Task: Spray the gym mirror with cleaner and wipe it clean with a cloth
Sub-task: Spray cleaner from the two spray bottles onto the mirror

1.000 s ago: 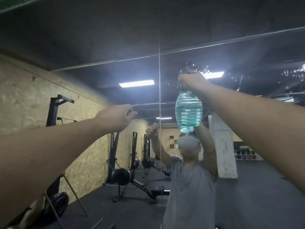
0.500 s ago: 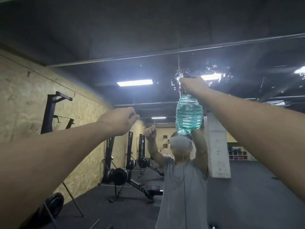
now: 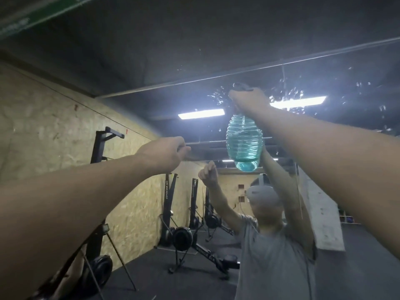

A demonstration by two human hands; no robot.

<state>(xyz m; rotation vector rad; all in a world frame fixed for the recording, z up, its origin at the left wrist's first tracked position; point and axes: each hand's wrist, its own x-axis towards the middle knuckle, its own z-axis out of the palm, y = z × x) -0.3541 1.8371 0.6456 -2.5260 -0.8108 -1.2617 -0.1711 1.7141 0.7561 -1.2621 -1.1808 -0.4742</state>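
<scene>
Mirror (image 3: pixel 281 50) carries wet drops around the right hand (image 3: pixel 249 100), which grips the spray bottle (image 3: pixel 244 144); left hand (image 3: pixel 164 153) is a closed fist beside a chipboard wall (image 3: pixel 54 126).

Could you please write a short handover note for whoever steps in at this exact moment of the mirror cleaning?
Right hand: raised high, gripping the head of the teal spray bottle, which hangs below it close to the mirror.
Left hand: raised with fingers curled; whether it holds anything cannot be told.
Done: droplets of cleaner speckle the upper glass around the bottle.
Left: any further spraying, then all the wiping. No cloth is visible, so find it first.
</scene>
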